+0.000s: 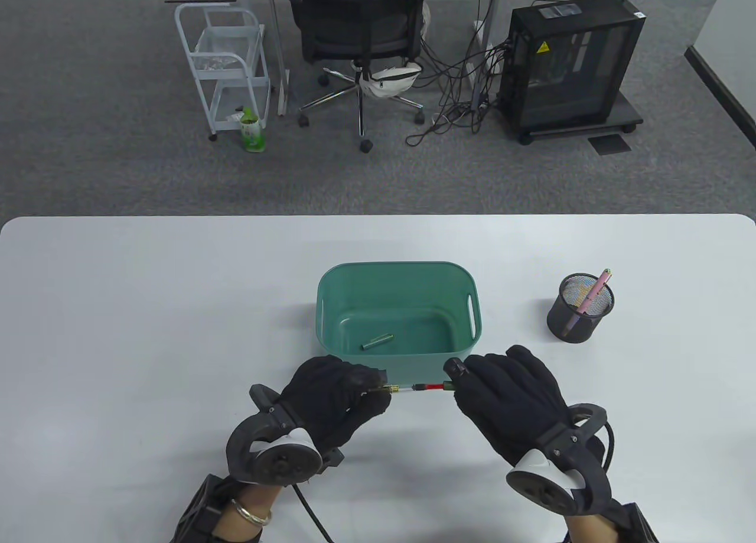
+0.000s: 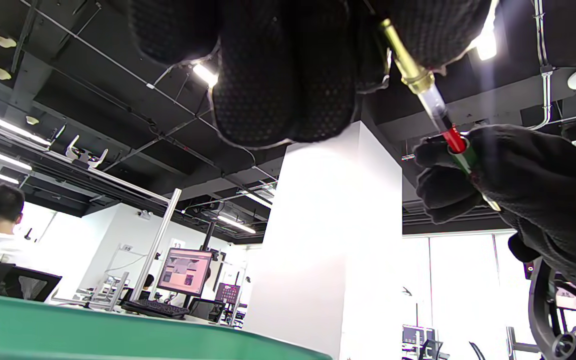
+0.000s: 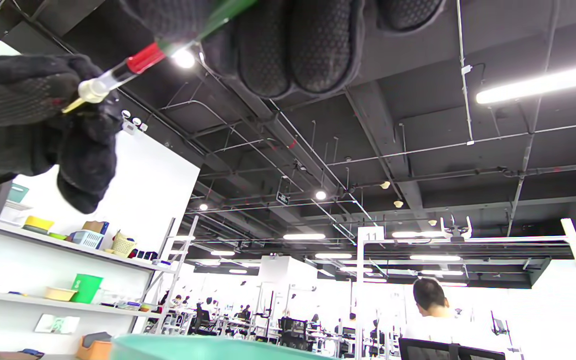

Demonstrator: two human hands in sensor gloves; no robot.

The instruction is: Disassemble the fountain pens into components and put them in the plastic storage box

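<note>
Gripping one pen (image 1: 413, 387), both hands (image 1: 331, 398) level.

Open-plan office: swivel chair (image 1: 360, 41), PC tower (image 1: 570, 64), monitors (image 2: 184, 271), carpet (image 1: 88, 153).

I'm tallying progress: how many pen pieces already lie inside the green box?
1: a green pen piece lies on the floor of the green box, towards its front left. The near wall may hide others.
</note>
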